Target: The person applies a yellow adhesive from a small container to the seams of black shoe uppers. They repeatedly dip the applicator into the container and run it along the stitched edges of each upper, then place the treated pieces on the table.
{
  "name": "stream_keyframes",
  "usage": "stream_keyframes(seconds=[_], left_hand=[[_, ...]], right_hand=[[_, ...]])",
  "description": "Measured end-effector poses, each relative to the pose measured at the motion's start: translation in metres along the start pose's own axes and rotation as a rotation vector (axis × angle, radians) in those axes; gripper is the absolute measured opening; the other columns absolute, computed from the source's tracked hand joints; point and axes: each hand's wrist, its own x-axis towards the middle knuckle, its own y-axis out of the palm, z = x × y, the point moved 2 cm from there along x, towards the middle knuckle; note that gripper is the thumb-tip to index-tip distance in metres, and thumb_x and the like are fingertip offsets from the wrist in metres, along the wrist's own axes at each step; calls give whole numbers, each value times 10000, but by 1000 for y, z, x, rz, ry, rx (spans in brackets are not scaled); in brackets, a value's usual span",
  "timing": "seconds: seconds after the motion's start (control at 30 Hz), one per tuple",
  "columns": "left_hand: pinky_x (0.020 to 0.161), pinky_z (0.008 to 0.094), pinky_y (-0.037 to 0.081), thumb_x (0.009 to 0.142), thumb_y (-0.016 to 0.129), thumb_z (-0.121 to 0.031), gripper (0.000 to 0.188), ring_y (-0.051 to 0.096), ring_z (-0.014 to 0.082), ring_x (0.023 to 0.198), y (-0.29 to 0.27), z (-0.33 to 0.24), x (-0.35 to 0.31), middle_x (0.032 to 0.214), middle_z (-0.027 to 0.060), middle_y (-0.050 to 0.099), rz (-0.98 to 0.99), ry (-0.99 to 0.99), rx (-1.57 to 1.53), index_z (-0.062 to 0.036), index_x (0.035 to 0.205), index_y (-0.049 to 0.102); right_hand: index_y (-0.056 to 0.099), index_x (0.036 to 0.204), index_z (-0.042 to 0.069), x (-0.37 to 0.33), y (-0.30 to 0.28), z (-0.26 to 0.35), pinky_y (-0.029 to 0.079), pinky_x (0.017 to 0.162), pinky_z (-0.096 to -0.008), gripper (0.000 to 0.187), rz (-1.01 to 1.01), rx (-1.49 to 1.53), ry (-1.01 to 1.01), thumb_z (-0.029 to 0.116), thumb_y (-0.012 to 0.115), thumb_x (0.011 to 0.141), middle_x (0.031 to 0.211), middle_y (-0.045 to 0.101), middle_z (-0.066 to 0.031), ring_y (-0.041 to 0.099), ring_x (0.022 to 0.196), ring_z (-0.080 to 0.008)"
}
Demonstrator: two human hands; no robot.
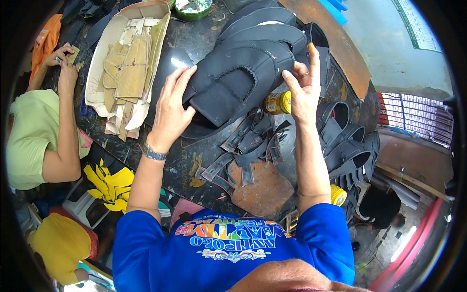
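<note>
A black stitched shoe upper (243,65) with an oval opening lies in front of me, on top of other black uppers. My left hand (171,104) is at its left edge, fingers stretched out and thumb apart, with the fingertips at the material. Beside its right end, my right hand (306,90) is open, index finger pointing up and the thumb tip at or close to the edge. A small yellow tin (278,103) stands just left of my right wrist. Black strap pieces (250,141) lie between my forearms.
At left, a tray (163,29) holds tan pattern pieces. A brown flat piece (262,190) lies near the table's front edge. More black uppers (348,146) are grouped at right, above another yellow container (338,194). A co-worker (41,141) handles something small at far left.
</note>
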Motion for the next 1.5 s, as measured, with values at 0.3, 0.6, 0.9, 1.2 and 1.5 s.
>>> stream_keyframes(seconds=[0.3,0.6,0.9,1.2,1.5], left_hand=[[1104,438,441,720,687,50,922,455,435,1361,5,-15,33,1497,227,429,302,5,-2,-112,1551,321],[1164,438,381,675,722,28,1056,357,452,1431,-5,-13,26,1583,257,293,420,-25,-48,-137,1594,227],[1216,445,277,511,946,-378,1315,297,378,1490,-36,-11,31,1621,203,262,530,-57,-141,-112,1597,255],[1153,412,385,579,954,-320,1106,500,332,1356,-15,-7,34,1474,166,514,391,-35,-313,-94,1522,423],[1123,420,416,569,930,-281,1038,524,340,1336,-62,-51,-6,1456,172,527,404,-168,-164,-100,1483,474]], right_hand=[[122,1623,147,32,-27,-17,456,1029,-446,1230,-160,-428,-43,139,890,662,1510,388,-226,537,1244,-314],[112,1625,200,33,-31,-13,416,1077,-425,1146,52,123,41,-66,781,733,1265,545,-137,549,1193,-259],[143,1627,151,3,7,17,458,1088,-436,1056,116,481,165,-134,684,766,1637,234,-124,522,1322,-289],[148,1624,203,-4,6,-14,460,1079,-480,1031,58,780,304,-129,671,801,1371,557,-174,591,1231,-296],[116,1634,249,-43,28,0,497,1006,-367,1067,12,903,426,-175,623,796,1029,590,-39,613,956,-160]])
